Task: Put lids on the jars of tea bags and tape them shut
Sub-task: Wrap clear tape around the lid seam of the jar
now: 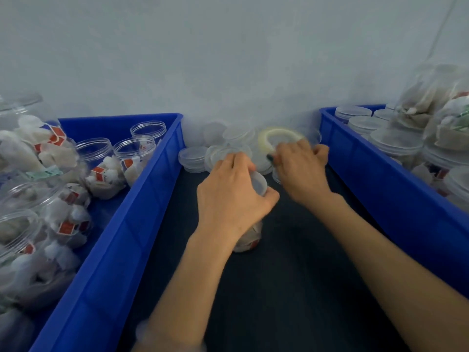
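The jar (250, 237) of tea bags is standing upright on the dark table (279, 288), and the lid (258, 184) is already sitting on its mouth. The left hand (233, 196) is covering the jar from above, fingers and thumb curling round the lid rim. Just behind and right of the jar, the right hand (299, 174) is gripping the tape roll (276, 134); blur is hiding whether a free end is drawn out. Loose lids (194, 158) are lying behind the jar. Open jars (95, 151) are waiting in the blue crate (142, 199) left of the jar. Capping appears done and taping is beginning. The next move is calling for the tape end to meet the lid-to-jar seam while the left hand is bracing the jar against turning.
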{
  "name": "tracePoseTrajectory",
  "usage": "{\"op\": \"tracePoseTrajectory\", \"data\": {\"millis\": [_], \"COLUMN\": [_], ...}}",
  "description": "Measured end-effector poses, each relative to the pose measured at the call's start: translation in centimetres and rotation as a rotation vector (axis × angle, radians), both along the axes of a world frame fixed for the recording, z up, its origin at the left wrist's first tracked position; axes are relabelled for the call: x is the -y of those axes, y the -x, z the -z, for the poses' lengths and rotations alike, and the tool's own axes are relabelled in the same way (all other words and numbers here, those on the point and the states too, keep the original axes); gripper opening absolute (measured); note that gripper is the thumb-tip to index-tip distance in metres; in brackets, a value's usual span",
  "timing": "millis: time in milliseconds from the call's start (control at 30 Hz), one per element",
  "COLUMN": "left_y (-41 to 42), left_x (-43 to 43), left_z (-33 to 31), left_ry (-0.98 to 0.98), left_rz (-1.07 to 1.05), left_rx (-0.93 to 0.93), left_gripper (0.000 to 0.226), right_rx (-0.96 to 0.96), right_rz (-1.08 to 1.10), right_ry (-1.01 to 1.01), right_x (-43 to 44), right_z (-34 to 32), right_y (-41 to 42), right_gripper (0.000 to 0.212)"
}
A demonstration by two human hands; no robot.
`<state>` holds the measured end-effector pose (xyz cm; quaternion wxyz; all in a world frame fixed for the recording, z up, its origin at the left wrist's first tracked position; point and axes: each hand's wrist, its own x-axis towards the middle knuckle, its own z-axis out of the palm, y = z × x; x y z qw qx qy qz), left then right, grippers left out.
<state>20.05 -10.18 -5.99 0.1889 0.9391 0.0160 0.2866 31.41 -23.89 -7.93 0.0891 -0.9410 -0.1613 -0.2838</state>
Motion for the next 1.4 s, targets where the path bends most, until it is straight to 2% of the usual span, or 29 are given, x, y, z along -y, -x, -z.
{"op": "tracePoseTrajectory", "data": {"millis": [67,167,267,400,467,600,667,733,800,833,933,1033,1133,1200,1300,1400], "left_y": [-0.4,-0.5,-1.0,-1.8,-2.1,-2.5,-2.5,-2.3,-2.0,-1.8,-1.3,-0.7,-0.4,-0.7,-1.1,-1.4], "left_x": [-0.2,-0.2,-0.4,-0.1,0.2,0.4,0.3,0.0,-0.5,-0.8,-1.4,-1.4,-1.4,-1.7,-2.5,-2.8], "left_z": [-0.3,-0.6,-1.0,-1.8,-2.0,-2.3,-2.2,-1.8,-1.2,-0.8,0.7,2.5,3.7,4.2,4.7,5.2], "left_ry": [-0.026,-0.027,0.006,0.067,0.081,0.081,0.1,0.158,0.308,0.446,0.914,1.201,1.429,1.478,1.434,1.438], "left_rz": [0.017,0.03,0.031,0.004,-0.034,-0.098,-0.119,-0.099,-0.026,0.028,0.187,0.293,0.278,0.195,0.226,0.186], "left_rx": [-0.024,-0.038,-0.124,-0.233,-0.235,-0.216,-0.178,-0.139,-0.096,-0.054,0.118,0.184,0.122,0.051,0.023,-0.067], "left_gripper": [0.045,0.044,0.045,0.038,0.031,0.02,0.017,0.015,0.009,0.008,0.015,0.027,0.037,0.032,0.024,0.027], "right_rx": [-0.038,-0.188,-0.237,-0.165,-0.143,-0.172,-0.171,-0.208,-0.294,-0.363,-0.545,-0.538,-0.51,-0.515,-0.451,-0.238], "right_rz": [-0.158,-0.125,-0.096,-0.148,-0.21,-0.238,-0.295,-0.438,-0.616,-0.693,-0.823,-0.812,-0.787,-0.752,-0.592,-0.417], "right_ry": [0.04,0.015,0.051,0.063,0.023,0.016,-0.108,-0.427,-0.701,-0.763,-0.842,-0.894,-0.864,-0.808,-0.73,-0.861], "right_x": [-0.1,0.7,1.7,2.0,2.3,2.7,2.5,2.1,1.1,0.4,-1.7,-2.6,-2.6,-2.4,-1.1,1.4], "right_z": [0.9,3.1,4.7,5.4,5.1,4.7,4.5,4.1,3.9,3.8,3.9,3.9,3.9,3.5,1.9,-1.4], "right_y": [1.7,3.5,4.6,5.1,5.4,5.7,5.8,6.4,7.4,8.1,9.6,9.8,9.7,9.7,8.9,7.1], "right_gripper": [0.023,0.029,0.032,0.029,0.023,0.028,0.036,0.046,0.056,0.062,0.082,0.091,0.096,0.098,0.101,0.104]}}
